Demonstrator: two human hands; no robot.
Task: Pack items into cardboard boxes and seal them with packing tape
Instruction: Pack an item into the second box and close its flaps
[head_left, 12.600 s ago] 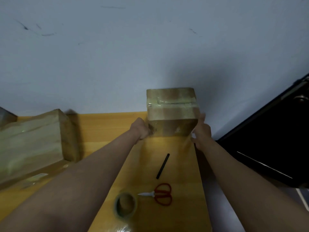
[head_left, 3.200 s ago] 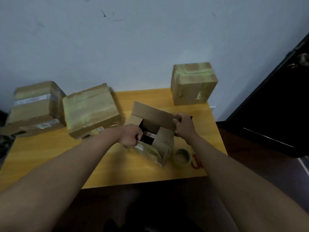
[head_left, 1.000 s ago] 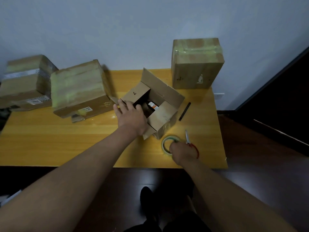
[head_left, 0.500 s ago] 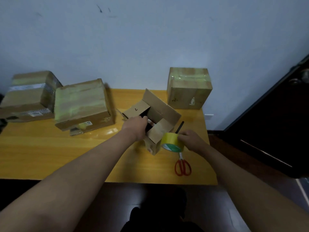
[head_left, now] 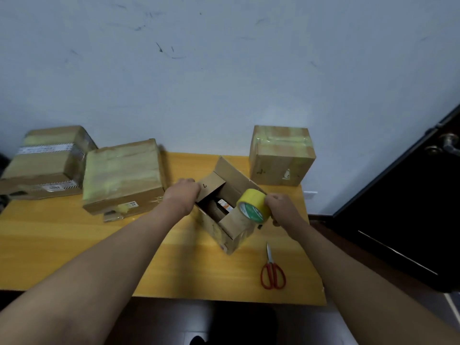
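A small open cardboard box (head_left: pixel 230 227) stands at an angle on the wooden table (head_left: pixel 74 250), flaps up, with packed items (head_left: pixel 222 204) showing inside. My left hand (head_left: pixel 185 192) grips the box's left flap, the one marked with a 7. My right hand (head_left: pixel 280 206) holds a yellow roll of packing tape (head_left: pixel 254 205) lifted over the box's right flap.
Red-handled scissors (head_left: pixel 272 271) lie near the table's front right edge. A sealed box (head_left: pixel 281 155) stands at the back right, and two larger taped boxes (head_left: pixel 123 175) (head_left: pixel 47 160) sit at the left. A dark door (head_left: pixel 408 215) is to the right.
My right hand took the tape roll off the table and raised it over the box's right flap. My left hand moved from the box's near side to its left flap.
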